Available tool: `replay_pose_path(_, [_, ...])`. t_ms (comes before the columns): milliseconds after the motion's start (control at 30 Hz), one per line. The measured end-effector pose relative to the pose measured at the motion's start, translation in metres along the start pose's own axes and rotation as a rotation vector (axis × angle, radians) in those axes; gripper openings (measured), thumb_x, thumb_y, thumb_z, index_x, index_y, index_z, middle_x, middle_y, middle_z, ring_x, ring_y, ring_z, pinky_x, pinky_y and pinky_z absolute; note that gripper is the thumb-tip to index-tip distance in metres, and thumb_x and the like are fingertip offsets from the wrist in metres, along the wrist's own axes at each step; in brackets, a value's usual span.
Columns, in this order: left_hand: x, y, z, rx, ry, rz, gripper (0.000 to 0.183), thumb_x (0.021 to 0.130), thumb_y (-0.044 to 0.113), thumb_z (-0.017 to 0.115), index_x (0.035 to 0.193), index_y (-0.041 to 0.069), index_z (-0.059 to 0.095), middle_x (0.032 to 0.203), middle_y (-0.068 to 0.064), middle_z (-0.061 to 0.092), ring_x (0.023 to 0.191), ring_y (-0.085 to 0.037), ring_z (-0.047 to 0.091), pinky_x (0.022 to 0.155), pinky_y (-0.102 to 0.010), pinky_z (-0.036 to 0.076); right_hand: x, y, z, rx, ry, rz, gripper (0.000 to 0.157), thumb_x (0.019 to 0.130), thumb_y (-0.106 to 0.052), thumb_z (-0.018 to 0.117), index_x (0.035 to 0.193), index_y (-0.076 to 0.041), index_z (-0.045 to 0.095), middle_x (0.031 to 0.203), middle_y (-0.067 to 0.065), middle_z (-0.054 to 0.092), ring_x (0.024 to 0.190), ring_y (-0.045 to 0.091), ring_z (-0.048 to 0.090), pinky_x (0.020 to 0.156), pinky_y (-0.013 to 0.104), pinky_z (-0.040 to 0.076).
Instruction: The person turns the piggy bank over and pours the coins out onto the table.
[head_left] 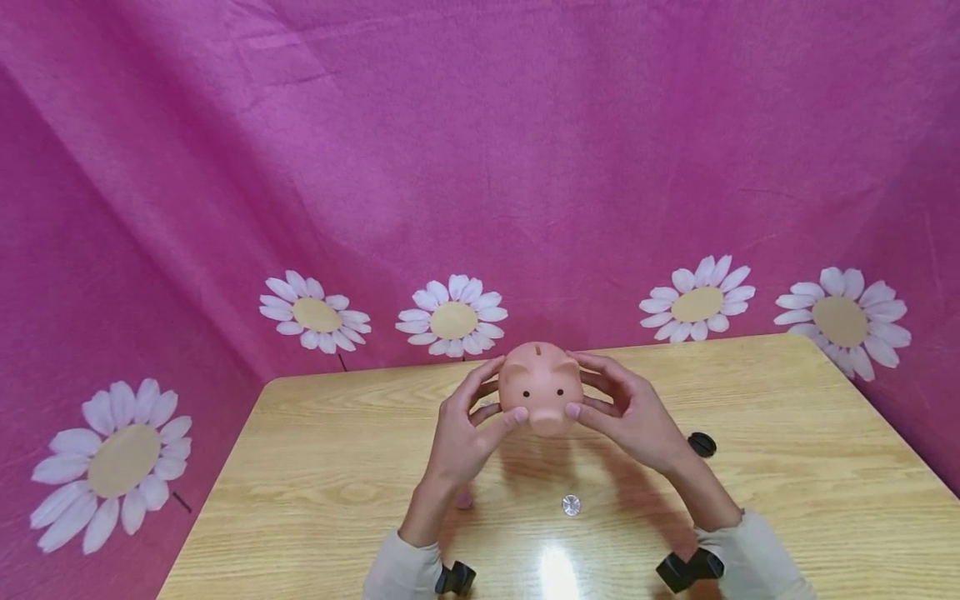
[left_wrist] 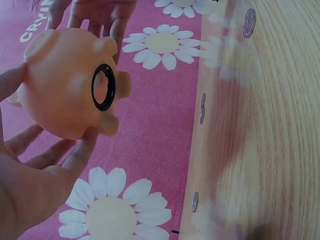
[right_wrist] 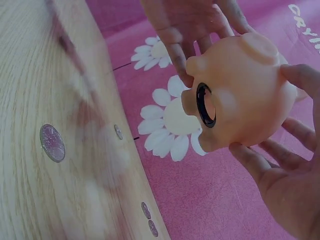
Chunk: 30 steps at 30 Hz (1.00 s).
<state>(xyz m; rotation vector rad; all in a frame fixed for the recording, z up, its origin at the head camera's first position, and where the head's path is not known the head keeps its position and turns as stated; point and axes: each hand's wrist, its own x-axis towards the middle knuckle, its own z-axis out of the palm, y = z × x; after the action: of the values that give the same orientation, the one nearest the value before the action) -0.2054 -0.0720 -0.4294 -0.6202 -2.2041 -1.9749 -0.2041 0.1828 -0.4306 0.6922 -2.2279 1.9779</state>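
A pink piggy bank (head_left: 540, 387) with dark eyes and a coin slot on top is held up over the wooden table, snout toward me. My left hand (head_left: 467, 433) grips one side of it, thumb by the snout. On the opposite side my right hand (head_left: 633, 412) holds it the same way. Both wrist views show its underside, where a black-rimmed round hole (right_wrist: 206, 105) is uncovered. A black round cap (head_left: 702, 444) lies on the table beside my right wrist. Below the piggy bank is a silver coin (head_left: 572, 505).
Several more coins lie on the wooden table (head_left: 337, 467), among them one coin (left_wrist: 195, 202) near the far edge. A small pink object (head_left: 465, 498) shows beside my left wrist. Behind the table hangs a magenta cloth (head_left: 480, 167) with daisies.
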Motion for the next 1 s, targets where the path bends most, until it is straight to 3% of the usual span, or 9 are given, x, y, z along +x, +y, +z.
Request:
replay_pose_path(100, [0.0006, -0.0019, 0.0004, 0.016, 0.025, -0.033, 0.063, 0.093, 0.017, 0.084, 0.151, 0.016, 0.061, 0.151, -0.005, 0.064, 0.131, -0.031, 0.067, 0.104, -0.041, 0.063, -0.0006, -0.0006, 0.0016, -0.034, 0.01, 0.029, 0.057, 0.098, -0.003, 0.076, 0.151, -0.003, 0.055, 0.155, 0.008, 0.056, 0.132, -0.002, 0.061, 0.103, 0.026, 0.061])
replay_pose_path(300, [0.0003, -0.003, 0.0003, 0.043, 0.066, -0.09, 0.054, 0.095, 0.025, 0.082, 0.146, 0.02, 0.065, 0.144, -0.006, 0.068, 0.122, -0.03, 0.071, 0.097, -0.038, 0.066, -0.0019, 0.0016, 0.0006, -0.06, -0.021, 0.045, 0.061, 0.097, -0.004, 0.077, 0.154, -0.006, 0.054, 0.158, 0.02, 0.053, 0.129, -0.002, 0.062, 0.102, 0.025, 0.061])
replay_pose_path(467, [-0.0001, -0.0017, 0.0, 0.107, 0.088, -0.109, 0.049, 0.099, 0.035, 0.077, 0.145, 0.02, 0.067, 0.137, -0.009, 0.073, 0.116, -0.028, 0.074, 0.098, -0.039, 0.064, -0.0017, 0.0032, 0.0012, -0.096, -0.037, 0.068, 0.064, 0.097, -0.007, 0.078, 0.155, -0.006, 0.053, 0.158, 0.022, 0.053, 0.132, 0.024, 0.066, 0.101, 0.024, 0.061])
replay_pose_path(567, [0.0004, -0.0022, -0.0007, 0.126, 0.074, -0.1, 0.048, 0.102, 0.035, 0.073, 0.146, 0.017, 0.066, 0.134, -0.014, 0.074, 0.11, -0.029, 0.077, 0.092, -0.038, 0.065, -0.0018, 0.0031, 0.0023, -0.108, -0.032, 0.092, 0.061, 0.099, -0.01, 0.076, 0.155, -0.007, 0.053, 0.159, 0.022, 0.053, 0.135, 0.043, 0.063, 0.099, 0.023, 0.06])
replay_pose_path(633, [0.0007, -0.0022, -0.0013, 0.134, 0.061, -0.103, 0.049, 0.103, 0.034, 0.071, 0.148, 0.017, 0.065, 0.133, -0.016, 0.074, 0.107, -0.029, 0.077, 0.088, -0.035, 0.065, -0.0019, 0.0025, 0.0025, -0.123, -0.025, 0.105, 0.059, 0.101, -0.012, 0.074, 0.156, -0.008, 0.053, 0.16, 0.021, 0.053, 0.136, 0.048, 0.061, 0.098, 0.021, 0.059])
replay_pose_path(767, [0.001, -0.0034, -0.0028, 0.139, 0.024, -0.118, 0.052, 0.101, 0.033, 0.071, 0.15, 0.018, 0.063, 0.135, -0.016, 0.073, 0.107, -0.03, 0.077, 0.088, -0.032, 0.062, -0.002, 0.0006, 0.0031, -0.124, -0.004, 0.144, 0.057, 0.104, -0.016, 0.071, 0.157, -0.007, 0.052, 0.159, 0.022, 0.054, 0.136, 0.048, 0.062, 0.097, 0.023, 0.06])
replay_pose_path(1000, [0.0015, -0.0072, -0.0028, 0.078, -0.036, -0.211, 0.055, 0.103, 0.032, 0.07, 0.153, 0.01, 0.059, 0.13, -0.023, 0.074, 0.104, -0.031, 0.079, 0.084, -0.048, 0.069, -0.0004, -0.0002, 0.0041, -0.11, 0.011, 0.244, 0.053, 0.107, -0.026, 0.067, 0.155, -0.008, 0.055, 0.149, 0.028, 0.06, 0.13, 0.044, 0.067, 0.093, 0.039, 0.067])
